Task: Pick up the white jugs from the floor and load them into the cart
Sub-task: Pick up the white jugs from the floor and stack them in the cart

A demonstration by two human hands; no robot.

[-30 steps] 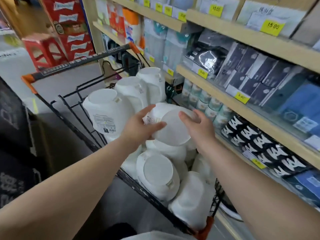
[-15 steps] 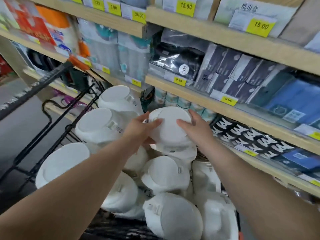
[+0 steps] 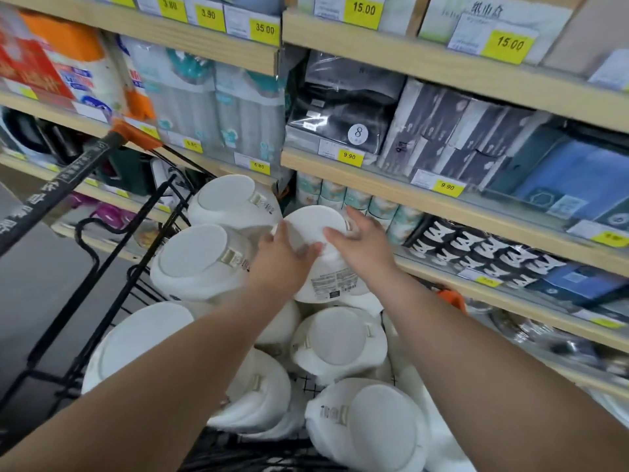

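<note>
White jug (image 3: pixel 335 279) sits on top of the heap of other jugs (image 3: pixel 200 264) in the black wire cart (image 3: pixel 68 180), base turned toward me; my left hand (image 3: pixel 282 258) grips its left edge, thumb across the base; my right hand (image 3: pixel 362 248) lies spread against the other side, fingers nearly straight; wooden shelves (image 3: pixel 442 202) stand just beyond.

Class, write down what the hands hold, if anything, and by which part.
One white jug, atop the pile in the cart: the left hand grips its base rim, the right hand presses its right side.
</note>
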